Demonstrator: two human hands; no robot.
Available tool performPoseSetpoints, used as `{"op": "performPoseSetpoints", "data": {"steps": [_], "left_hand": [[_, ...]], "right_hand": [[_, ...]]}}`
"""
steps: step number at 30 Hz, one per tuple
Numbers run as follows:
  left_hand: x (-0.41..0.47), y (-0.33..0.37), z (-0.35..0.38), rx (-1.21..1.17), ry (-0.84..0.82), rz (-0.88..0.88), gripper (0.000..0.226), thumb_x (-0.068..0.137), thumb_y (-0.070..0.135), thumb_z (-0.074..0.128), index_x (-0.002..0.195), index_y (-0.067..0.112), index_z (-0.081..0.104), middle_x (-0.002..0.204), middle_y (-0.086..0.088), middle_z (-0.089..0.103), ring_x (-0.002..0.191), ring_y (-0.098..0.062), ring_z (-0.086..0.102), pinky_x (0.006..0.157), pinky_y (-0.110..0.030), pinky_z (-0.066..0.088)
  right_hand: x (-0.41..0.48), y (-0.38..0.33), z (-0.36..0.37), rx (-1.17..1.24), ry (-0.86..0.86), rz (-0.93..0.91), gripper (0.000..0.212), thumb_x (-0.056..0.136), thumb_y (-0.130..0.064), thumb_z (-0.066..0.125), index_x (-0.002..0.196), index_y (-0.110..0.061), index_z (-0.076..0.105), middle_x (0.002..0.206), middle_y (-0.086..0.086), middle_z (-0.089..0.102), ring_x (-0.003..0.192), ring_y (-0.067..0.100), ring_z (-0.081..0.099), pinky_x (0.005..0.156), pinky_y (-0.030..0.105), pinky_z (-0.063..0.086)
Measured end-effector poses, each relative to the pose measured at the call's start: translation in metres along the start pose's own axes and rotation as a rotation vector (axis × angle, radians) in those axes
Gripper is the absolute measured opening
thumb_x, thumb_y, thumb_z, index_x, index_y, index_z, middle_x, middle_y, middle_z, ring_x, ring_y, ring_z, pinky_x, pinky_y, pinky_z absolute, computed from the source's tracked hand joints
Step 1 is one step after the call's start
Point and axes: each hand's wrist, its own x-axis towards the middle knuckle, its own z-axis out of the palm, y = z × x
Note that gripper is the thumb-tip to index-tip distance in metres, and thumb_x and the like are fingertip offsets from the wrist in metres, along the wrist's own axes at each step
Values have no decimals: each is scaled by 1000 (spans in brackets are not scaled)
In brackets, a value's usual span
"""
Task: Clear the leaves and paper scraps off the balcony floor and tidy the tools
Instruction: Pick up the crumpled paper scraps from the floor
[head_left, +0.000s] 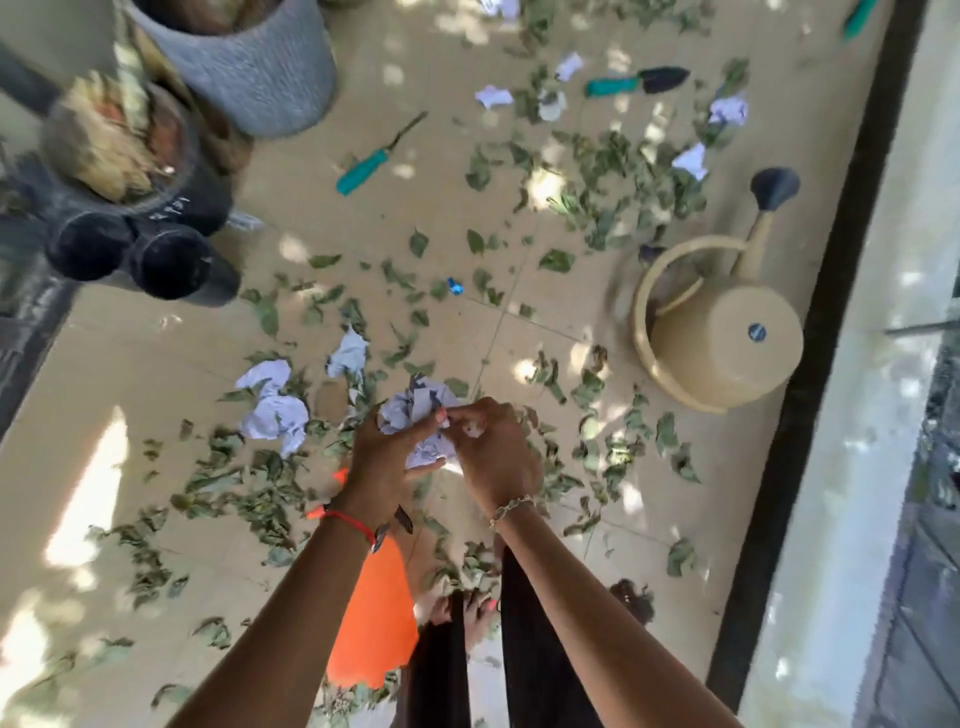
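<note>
Far left: a cluster of round black plastic pots, 1 bearing white handwritten marks too blurred to read. Behind them stands a grey, rough-textured planter. The floor is of beige square tiles and is strewn throughout with dry, curled green leaves. Left of centre: crumpled white paper scraps lie among the leaves. A slim tool with a teal handle and a narrow metal shaft lies on the tiles. An orange, smooth-surfaced object is partly hidden by the left forearm; what it is cannot be told. Centre: the left hand, with a red cord at the wrist, has its fingers curled round a crumpled white paper wad held over the littered tiles. Above it lies a small shiny blue wrapper. The right hand, with a chain bracelet at the wrist, has its fingers clenched on the same wad from the right. Right of centre: a trowel with a teal handle and a dark blade, with more scraps near it. Right: a beige plastic watering can lies on its side, with a dark rose on the spout and a round blue label on its base, lettering unreadable. Far right: a black strip edges the floor.
</note>
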Motion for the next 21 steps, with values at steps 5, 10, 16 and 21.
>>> {"op": "performPoseSetpoints", "data": {"steps": [5,10,16,21], "left_hand": [[26,10,-19,-59,103,-85,27,84,-2,62,110,3,62,79,1,72,66,-13,70,53,-26,57],[58,6,-29,-127,304,-158,32,81,-9,63,110,3,61,91,-9,68,63,-11,69,53,-25,57],[81,-11,-55,-165,516,-182,34,74,-5,72,106,3,64,103,-19,67,93,-36,65,73,-50,58],[104,-32,-87,-159,590,-119,33,75,-5,71,107,-1,64,95,-13,69,70,-17,68,50,-20,53]], "right_hand": [[38,-3,14,-6,-253,90,16,83,0,63,93,-5,74,86,11,70,64,-5,56,65,4,35],[96,27,41,-287,-446,169,27,66,-43,48,81,-60,63,88,-17,71,82,0,64,79,29,53],[152,7,51,-192,-646,119,19,79,-1,61,95,-2,72,99,12,71,88,12,62,82,21,49],[187,40,113,-532,-811,-56,28,83,-11,59,110,-7,63,114,12,59,108,23,55,89,27,43]]}}
